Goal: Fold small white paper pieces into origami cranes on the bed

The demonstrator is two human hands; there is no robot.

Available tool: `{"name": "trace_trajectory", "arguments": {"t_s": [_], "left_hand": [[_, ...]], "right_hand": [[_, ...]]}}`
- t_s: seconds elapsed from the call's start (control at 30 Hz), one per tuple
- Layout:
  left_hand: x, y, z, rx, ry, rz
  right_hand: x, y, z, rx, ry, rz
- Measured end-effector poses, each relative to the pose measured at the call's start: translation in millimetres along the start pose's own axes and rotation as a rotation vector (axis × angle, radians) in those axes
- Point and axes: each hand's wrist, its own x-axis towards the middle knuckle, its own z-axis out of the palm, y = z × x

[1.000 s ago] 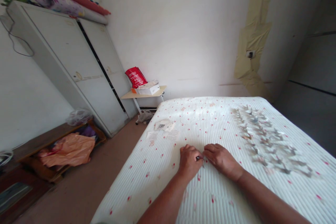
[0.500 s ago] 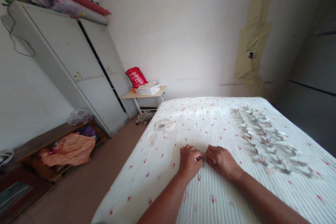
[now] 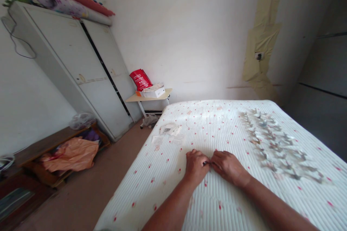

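My left hand [image 3: 197, 166] and my right hand [image 3: 227, 166] meet fingertip to fingertip low over the bed's white ribbed cover [image 3: 217, 202], which is dotted with red. Both are closed in a pinch. Whatever sits between the fingertips is too small and covered to make out. Right of my hands, rows of small grey and whitish twisted pieces [image 3: 279, 144] lie on the cover; their kind is unclear. Beyond my left hand rest a clear plastic bag with a label [image 3: 169, 129] and printed slips of paper [image 3: 178, 139].
A small table [image 3: 131, 98] with a red bag [image 3: 140, 79] and a white box [image 3: 154, 92] stands past the bed's far left corner. A grey cabinet [image 3: 67, 57] is at the left, near a low wooden bench [image 3: 51, 140] with an orange plastic bag [image 3: 72, 154].
My right hand has shifted slightly left, so its fingertips now touch those of my left hand. The left hand stays where it was.
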Motion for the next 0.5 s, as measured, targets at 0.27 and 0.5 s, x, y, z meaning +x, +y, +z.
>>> {"name": "trace_trajectory", "arguments": {"t_s": [0.27,0.5], "left_hand": [[0.8,-0.7,0.4,0.028,-0.007,-0.011],[0.5,-2.8,1.0,-0.003,0.013,-0.008]], "right_hand": [[2.7,-1.6,10.6,-0.056,0.002,-0.039],[0.8,-1.5,10.9,0.124,-0.086,0.112]]}}
